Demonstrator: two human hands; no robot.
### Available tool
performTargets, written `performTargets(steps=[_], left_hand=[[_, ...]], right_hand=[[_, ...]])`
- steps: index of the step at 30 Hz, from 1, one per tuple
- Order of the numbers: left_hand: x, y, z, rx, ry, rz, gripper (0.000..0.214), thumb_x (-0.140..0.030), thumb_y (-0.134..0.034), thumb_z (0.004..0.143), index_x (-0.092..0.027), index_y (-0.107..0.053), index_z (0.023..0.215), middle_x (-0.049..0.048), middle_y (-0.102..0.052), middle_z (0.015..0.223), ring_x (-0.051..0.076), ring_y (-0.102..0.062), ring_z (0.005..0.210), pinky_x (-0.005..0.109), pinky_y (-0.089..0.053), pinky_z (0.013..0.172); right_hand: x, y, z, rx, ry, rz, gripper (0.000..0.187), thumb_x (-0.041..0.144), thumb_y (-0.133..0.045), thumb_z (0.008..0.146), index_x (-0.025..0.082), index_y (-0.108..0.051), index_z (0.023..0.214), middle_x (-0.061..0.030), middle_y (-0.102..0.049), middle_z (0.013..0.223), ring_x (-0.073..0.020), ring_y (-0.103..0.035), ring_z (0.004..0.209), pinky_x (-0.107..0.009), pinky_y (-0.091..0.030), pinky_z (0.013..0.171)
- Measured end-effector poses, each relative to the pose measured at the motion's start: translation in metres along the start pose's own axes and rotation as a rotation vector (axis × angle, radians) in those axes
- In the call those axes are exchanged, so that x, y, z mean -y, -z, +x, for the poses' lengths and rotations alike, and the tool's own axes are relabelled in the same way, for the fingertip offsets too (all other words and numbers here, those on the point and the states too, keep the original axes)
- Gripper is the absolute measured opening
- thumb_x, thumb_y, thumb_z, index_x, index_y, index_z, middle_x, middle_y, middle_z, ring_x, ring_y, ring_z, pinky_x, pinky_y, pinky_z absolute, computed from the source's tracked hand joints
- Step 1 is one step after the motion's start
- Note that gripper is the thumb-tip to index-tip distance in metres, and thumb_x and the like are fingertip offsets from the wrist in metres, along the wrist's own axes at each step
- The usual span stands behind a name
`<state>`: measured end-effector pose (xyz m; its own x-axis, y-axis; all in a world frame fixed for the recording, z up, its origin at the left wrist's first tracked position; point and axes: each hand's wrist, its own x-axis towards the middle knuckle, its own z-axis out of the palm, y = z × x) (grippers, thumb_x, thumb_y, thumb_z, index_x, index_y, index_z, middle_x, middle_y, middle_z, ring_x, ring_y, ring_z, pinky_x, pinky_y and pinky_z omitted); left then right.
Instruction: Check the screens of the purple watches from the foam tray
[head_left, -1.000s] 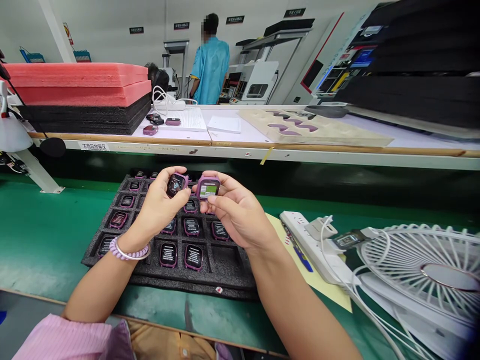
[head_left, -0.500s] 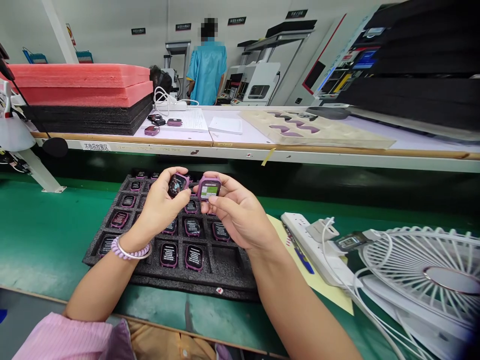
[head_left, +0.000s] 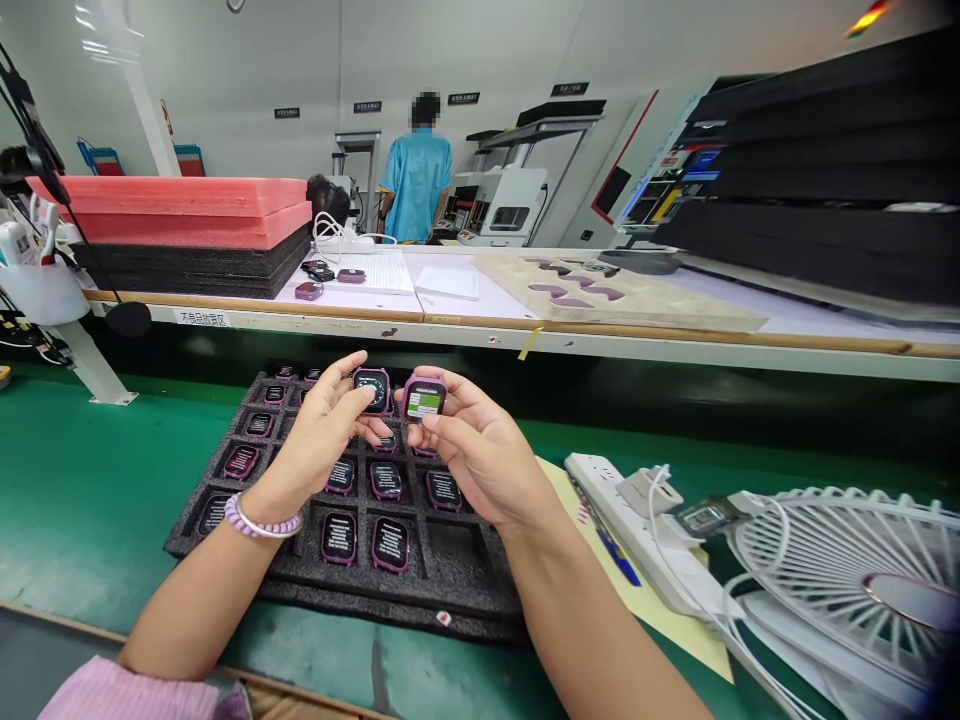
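My left hand is closed on a purple-framed smartwatch body without a strap, its thumb on the lit dark screen. Beside it, my right hand grips a second purple smartwatch body, which shows a green and white screen. Its thumb presses near the lower edge. Both watches are held up over a black foam tray. Several like watches, such as this one at the front, lie in the tray's pockets with white text on their screens. My hands hide part of the tray.
Right of the tray lie yellow paper with a blue pen, a white power strip and a white fan. A shelf behind carries red foam blocks, papers and loose watches. Further back, a person in blue stands by machines.
The left watch has turned to face me more, and my left thumb has moved onto its screen. The whole view has shifted, so everything sits slightly lower.
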<state>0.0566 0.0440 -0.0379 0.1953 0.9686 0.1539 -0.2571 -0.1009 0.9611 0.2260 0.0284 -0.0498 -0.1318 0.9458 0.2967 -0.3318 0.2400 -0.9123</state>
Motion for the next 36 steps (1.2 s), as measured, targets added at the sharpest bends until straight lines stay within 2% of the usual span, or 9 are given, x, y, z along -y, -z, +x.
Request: performTargets(steps=[7,15,22,26,29,32,36], left_hand=[[-0.0001,0.0022,0.0007,0.033,-0.008,-0.095,0.04,-0.03,-0.055,0.087,-0.017,-0.056,0.125,0.0047,-0.068,0.093,0.014,-0.071,0.063,0.026,-0.062,0.062],[-0.0004,0.0001,0.0,0.057,-0.025,-0.029,0.038,-0.023,-0.06,0.076,-0.019,-0.058,0.115,0.0009,-0.067,0.092,0.014,-0.072,0.062,0.025,-0.064,0.061],[-0.0003,-0.0009,-0.0007,0.072,-0.017,-0.005,0.04,-0.021,-0.061,0.075,-0.018,-0.055,0.114,0.0003,-0.066,0.091,0.014,-0.072,0.061,0.023,-0.062,0.062],[0.0016,-0.0001,-0.0008,0.055,-0.042,0.074,0.046,-0.023,-0.067,0.074,-0.019,-0.054,0.118,0.0017,-0.064,0.097,0.011,-0.067,0.062,0.024,-0.057,0.061],[0.0045,0.0013,0.0001,-0.004,-0.146,0.179,0.046,-0.02,-0.071,0.072,-0.018,-0.057,0.116,0.0006,-0.061,0.093,0.009,-0.059,0.072,0.02,-0.049,0.064],[0.0064,0.0028,0.0013,-0.061,-0.231,0.258,0.04,-0.017,-0.069,0.073,-0.019,-0.06,0.112,0.0,-0.058,0.089,0.01,-0.053,0.079,0.02,-0.044,0.068],[0.006,0.0034,0.0011,-0.061,-0.231,0.315,0.038,-0.016,-0.063,0.076,-0.02,-0.061,0.114,-0.0003,-0.055,0.087,0.011,-0.048,0.076,0.022,-0.041,0.069]], right_hand=[[0.0003,0.0021,0.0022,-0.018,0.01,0.043,0.044,0.028,-0.079,0.077,0.022,-0.061,0.117,-0.0021,-0.064,0.098,-0.0158,-0.061,0.07,-0.029,-0.053,0.066],[-0.001,0.0024,0.0028,-0.018,0.033,-0.016,0.041,0.03,-0.077,0.078,0.023,-0.061,0.115,-0.0015,-0.063,0.097,-0.0165,-0.062,0.069,-0.032,-0.054,0.066],[-0.0012,0.0016,0.002,-0.016,0.026,0.005,0.043,0.027,-0.077,0.075,0.021,-0.061,0.115,-0.0007,-0.063,0.092,-0.016,-0.061,0.069,-0.029,-0.054,0.065],[-0.0016,0.002,0.002,-0.008,0.014,-0.006,0.046,0.026,-0.077,0.075,0.022,-0.061,0.118,-0.0021,-0.065,0.096,-0.0169,-0.061,0.07,-0.031,-0.054,0.066],[-0.0021,0.0026,0.0018,-0.005,0.007,-0.01,0.047,0.027,-0.077,0.075,0.022,-0.06,0.119,-0.0036,-0.066,0.103,-0.0167,-0.061,0.071,-0.032,-0.055,0.067],[-0.0026,0.003,0.0014,-0.006,0.01,-0.025,0.045,0.027,-0.076,0.077,0.023,-0.06,0.119,-0.003,-0.065,0.101,-0.0174,-0.062,0.072,-0.032,-0.054,0.067],[-0.0033,0.0027,0.0011,0.001,0.002,-0.024,0.045,0.027,-0.077,0.077,0.023,-0.06,0.119,-0.0036,-0.066,0.103,-0.0171,-0.062,0.071,-0.032,-0.054,0.067]])
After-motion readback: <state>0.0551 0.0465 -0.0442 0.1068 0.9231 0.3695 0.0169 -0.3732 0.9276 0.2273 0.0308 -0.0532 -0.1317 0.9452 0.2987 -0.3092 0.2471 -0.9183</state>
